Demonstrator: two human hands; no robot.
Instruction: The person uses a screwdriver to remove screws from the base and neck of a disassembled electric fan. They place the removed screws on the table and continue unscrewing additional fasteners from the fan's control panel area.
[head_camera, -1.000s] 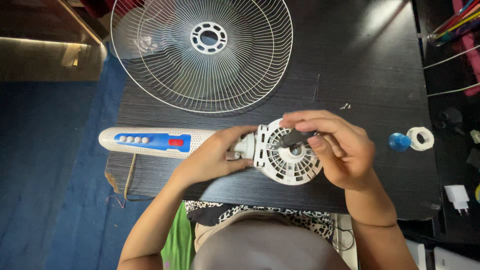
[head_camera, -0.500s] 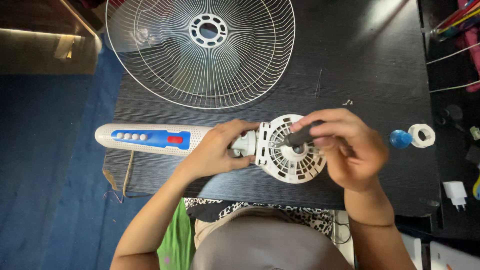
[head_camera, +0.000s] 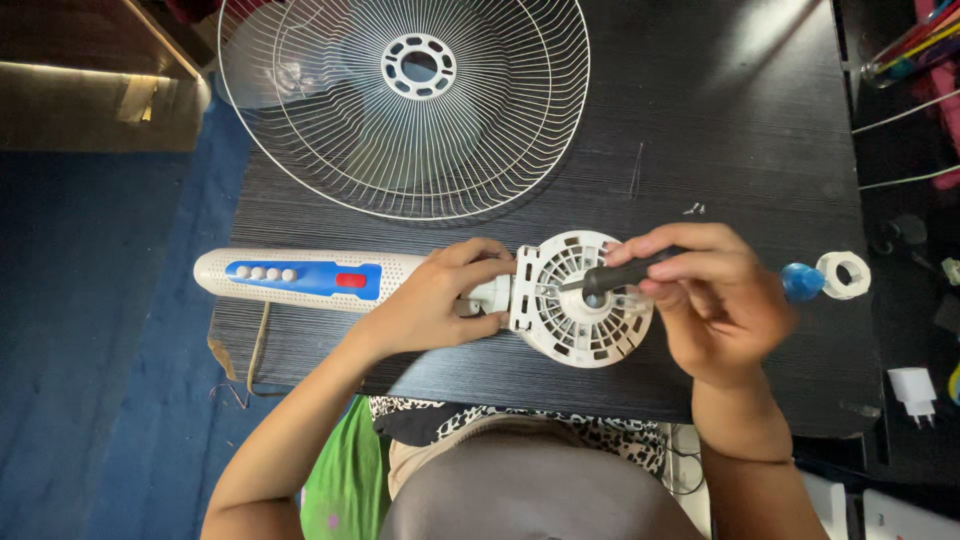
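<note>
Here the work sits at the screw-driving stage on the fan's motor housing (head_camera: 580, 300), a round white slotted part lying flat near the front edge of the dark tabletop (head_camera: 740, 130). The left hand (head_camera: 440, 300) wraps the neck where the housing joins the white stem with its blue control panel (head_camera: 300, 278), its grip closed around that joint to keep the part from turning. The right hand (head_camera: 715, 300) has its grip closed on a dark-handled screwdriver (head_camera: 625, 272), fingers curled over the handle, the shaft angled down towards the housing's centre; the tip itself is too small to make out against the hub. Behind, well apart, lies the white wire fan guard (head_camera: 400, 110), and just to the right of the right hand sit a blue cap (head_camera: 800, 282) and a white ring nut (head_camera: 843, 275). By my judgement, the next move calls for steady downward pressure while twisting, with the left hand holding firm so the tip does not slip out.
</note>
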